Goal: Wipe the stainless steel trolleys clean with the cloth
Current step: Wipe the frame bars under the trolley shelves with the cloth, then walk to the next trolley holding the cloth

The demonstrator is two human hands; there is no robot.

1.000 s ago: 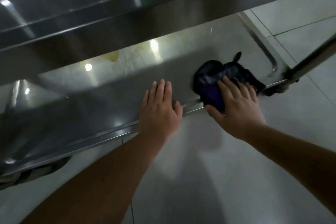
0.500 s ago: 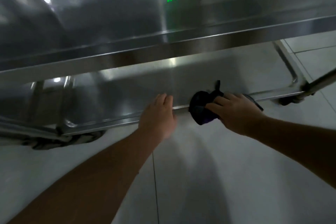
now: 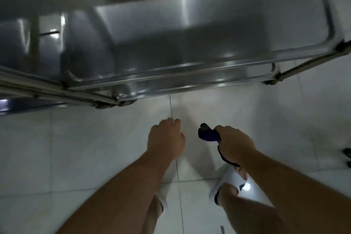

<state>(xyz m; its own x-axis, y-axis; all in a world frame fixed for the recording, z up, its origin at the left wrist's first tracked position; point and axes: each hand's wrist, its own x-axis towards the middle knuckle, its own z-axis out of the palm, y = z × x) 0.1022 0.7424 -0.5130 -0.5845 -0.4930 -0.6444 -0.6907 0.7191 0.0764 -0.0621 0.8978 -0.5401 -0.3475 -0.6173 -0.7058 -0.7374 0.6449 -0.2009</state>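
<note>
Nearest the camera, two bare forearms reach forward over a pale tiled floor (image 3: 76, 148), with the person's legs and a white slipper (image 3: 228, 180) below them.

The left hand (image 3: 165, 139) hangs over the floor with its fingers loosely bent downward and nothing in it, touching no surface.

Just beside it, the right hand (image 3: 234, 143) has its fingers curled round a dark blue-purple cloth (image 3: 208, 133). A bunched end of the cloth sticks out past the knuckles toward the left hand, and a thin dark strip of it trails out under the wrist. Cloth and both hands are in the air, well apart from any metal.

Farther on stands a stainless steel trolley (image 3: 190, 80). Its low front edge runs across the view, and two rimmed shelves show one above the other behind that edge. The right front corner meets a slanted dark post with a fitting at the joint. At the left front corner a second steel trolley (image 3: 38, 85) stands close alongside. The metal is blurred, with patches of reflected light.
</note>
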